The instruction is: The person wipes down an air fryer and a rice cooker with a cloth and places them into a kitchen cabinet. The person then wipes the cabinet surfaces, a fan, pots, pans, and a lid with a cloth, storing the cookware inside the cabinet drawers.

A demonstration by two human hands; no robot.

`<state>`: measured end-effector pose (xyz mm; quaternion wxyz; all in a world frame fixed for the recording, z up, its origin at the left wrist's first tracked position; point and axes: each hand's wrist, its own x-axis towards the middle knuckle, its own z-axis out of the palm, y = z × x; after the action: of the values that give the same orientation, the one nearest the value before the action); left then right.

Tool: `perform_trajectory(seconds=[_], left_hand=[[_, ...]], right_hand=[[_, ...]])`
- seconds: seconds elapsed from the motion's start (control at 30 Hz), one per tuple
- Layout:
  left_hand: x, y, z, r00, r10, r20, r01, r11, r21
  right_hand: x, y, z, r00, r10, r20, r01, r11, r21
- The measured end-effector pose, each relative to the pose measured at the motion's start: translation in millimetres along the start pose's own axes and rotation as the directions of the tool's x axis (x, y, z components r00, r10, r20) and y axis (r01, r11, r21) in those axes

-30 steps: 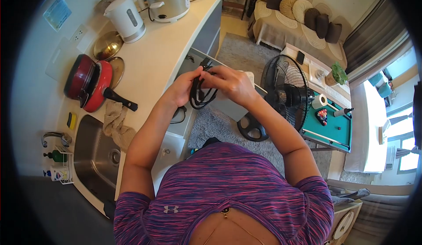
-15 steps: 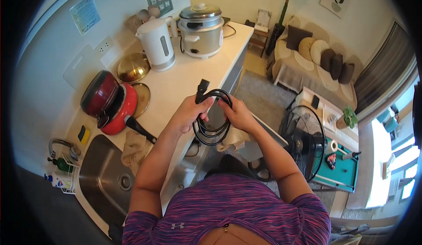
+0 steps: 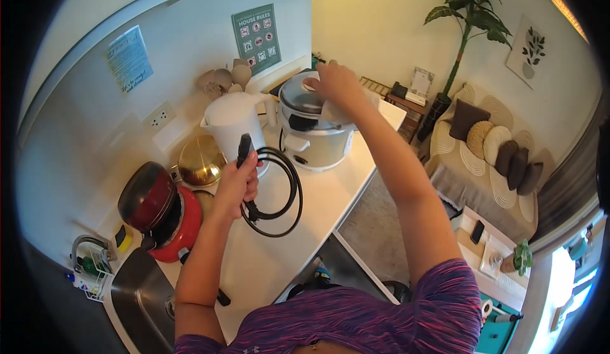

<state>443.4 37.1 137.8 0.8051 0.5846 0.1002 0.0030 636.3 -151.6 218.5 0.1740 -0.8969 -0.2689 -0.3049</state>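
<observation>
The left hand [image 3: 237, 182], at nine o'clock from the frame's centre, has its grip closed around a black, round-looped power cord [image 3: 299, 192]. A dark, blocky plug end [image 3: 244, 147] points up above the fist, and the loops hang towards three o'clock, over the pale cream, smooth-topped desk [image 3: 270, 262]. The right hand [image 3: 337, 86], near one o'clock, is at the grey, domed, see-through lid [image 3: 297, 93] of a silver-and-white, round rice cooker [image 3: 321, 154], which stands upright on the desk. Its fingers are bent, but whether that grip is tight on the lid's knob cannot be told. A white, upright electric kettle [image 3: 232, 119] stands at eleven o'clock, just beside the cooker.

Sound handling, in judgement, calls for a firm left fist across all the loops, so that none slips and catches on the kettle. The right hand should bear on the lid squarely and evenly, since a sideways pull could tip it.

Limits of inspection: the lid's knob is largely covered by the right hand. A pale object [image 3: 340, 114] below that hand is not identifiable. The cord's other end cannot be made out. The left hand and cord hide part of the kettle's base. The stainless steel sink [image 3: 136, 290], at eight o'clock, is partly blocked by the left forearm.
</observation>
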Motion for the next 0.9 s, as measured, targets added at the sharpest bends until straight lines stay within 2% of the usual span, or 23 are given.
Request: perform_trajectory(seconds=[0.07, 0.1, 0.17, 0.2, 0.27, 0.3, 0.37, 0.43, 0.5, 0.57, 0.67, 0.7, 0.77, 0.8, 0.83, 0.87, 0.9], left_hand=[[18, 24, 8, 0.997, 0.078, 0.0, -0.078, 0.995, 0.06], [26, 38, 14, 0.996, 0.088, -0.017, -0.087, 0.994, 0.069], [47, 63, 23, 0.992, 0.124, -0.024, -0.122, 0.99, 0.076], [60, 73, 27, 0.987, 0.159, -0.022, -0.157, 0.984, 0.078], [93, 92, 32, 0.979, 0.203, 0.024, -0.204, 0.979, 0.027], [111, 101, 36, 0.976, 0.215, 0.045, -0.214, 0.977, -0.024], [145, 113, 44, 0.972, 0.225, 0.065, -0.22, 0.973, -0.072], [184, 114, 53, 0.981, 0.165, 0.102, -0.144, 0.971, -0.189], [223, 100, 67, 0.988, 0.078, 0.134, -0.056, 0.985, -0.163], [248, 79, 86, 0.99, -0.006, 0.139, 0.017, 0.996, -0.082], [278, 49, 101, 0.963, -0.222, 0.152, 0.214, 0.974, 0.071], [284, 41, 99, 0.963, -0.224, 0.153, 0.216, 0.974, 0.068], [293, 28, 94, 0.923, -0.343, 0.173, 0.285, 0.914, 0.288], [297, 23, 92, 0.922, -0.347, 0.174, 0.289, 0.913, 0.289], [295, 20, 94, 0.978, -0.189, 0.092, 0.092, 0.777, 0.623], [292, 17, 94, 0.997, -0.004, 0.079, -0.067, 0.489, 0.87], [288, 14, 95, 0.997, -0.008, 0.076, -0.063, 0.49, 0.87]], right_hand=[[37, 18, 21, 0.939, 0.034, 0.343, 0.022, 0.988, -0.156], [48, 25, 31, 0.938, 0.029, 0.345, 0.023, 0.989, -0.146], [62, 35, 43, 0.827, -0.001, 0.562, 0.106, 0.982, -0.154], [63, 41, 45, 0.823, -0.002, 0.567, 0.107, 0.983, -0.151], [63, 48, 34, 0.893, 0.04, 0.448, -0.042, 0.999, -0.004], [64, 55, 27, 0.891, 0.041, 0.453, -0.045, 0.999, -0.002], [69, 75, 6, 0.959, 0.198, 0.202, -0.229, 0.962, 0.147], [69, 95, -20, 0.931, 0.328, 0.162, -0.361, 0.894, 0.264], [66, 120, -34, 0.928, 0.347, 0.133, -0.371, 0.887, 0.274], [62, 131, -43, 0.927, 0.36, 0.105, -0.375, 0.884, 0.277], [47, 132, -48, 0.924, 0.359, 0.134, -0.383, 0.884, 0.27], [42, 132, -48, 0.933, 0.338, 0.124, -0.36, 0.893, 0.272], [38, 131, -46, 0.94, 0.321, 0.118, -0.342, 0.899, 0.274], [36, 129, -45, 0.949, 0.292, 0.122, -0.316, 0.902, 0.296], [35, 127, -43, 0.957, 0.263, 0.126, -0.29, 0.903, 0.318], [35, 125, -42, 0.956, 0.265, 0.129, -0.293, 0.902, 0.318], [37, 121, -41, 0.954, 0.25, 0.167, -0.291, 0.906, 0.307]])
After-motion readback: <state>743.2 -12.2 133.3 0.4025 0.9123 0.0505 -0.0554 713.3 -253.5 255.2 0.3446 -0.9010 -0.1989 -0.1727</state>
